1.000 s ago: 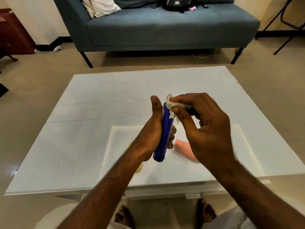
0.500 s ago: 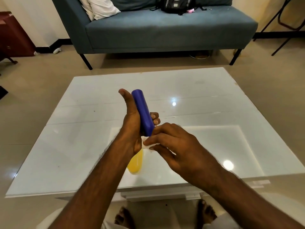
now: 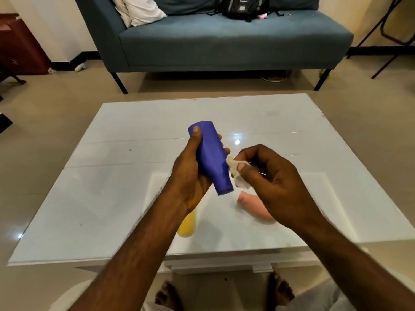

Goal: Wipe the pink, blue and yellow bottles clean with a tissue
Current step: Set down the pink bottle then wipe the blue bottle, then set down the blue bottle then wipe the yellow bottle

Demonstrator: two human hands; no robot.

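Note:
My left hand (image 3: 190, 178) grips the blue bottle (image 3: 212, 160) above the white glass table (image 3: 107, 198), its wide base tilted up and away. My right hand (image 3: 276, 182) pinches a crumpled white tissue (image 3: 237, 172) against the bottle's lower right side. The pink bottle (image 3: 254, 206) lies on the table under my right hand, partly hidden by it. The yellow bottle (image 3: 187, 224) lies under my left wrist, with only its near end showing.
A blue-grey sofa (image 3: 224, 41) with a white pillow (image 3: 139, 10) and a black backpack (image 3: 242, 5) stands beyond the table. My bare feet (image 3: 278, 292) show under the table's near edge. Dark chair legs (image 3: 390, 34) stand at the far right.
The blue bottle has turned in my left hand so a wider face shows. My right hand with the tissue moved from the bottle's low end to its right side, uncovering the pink bottle.

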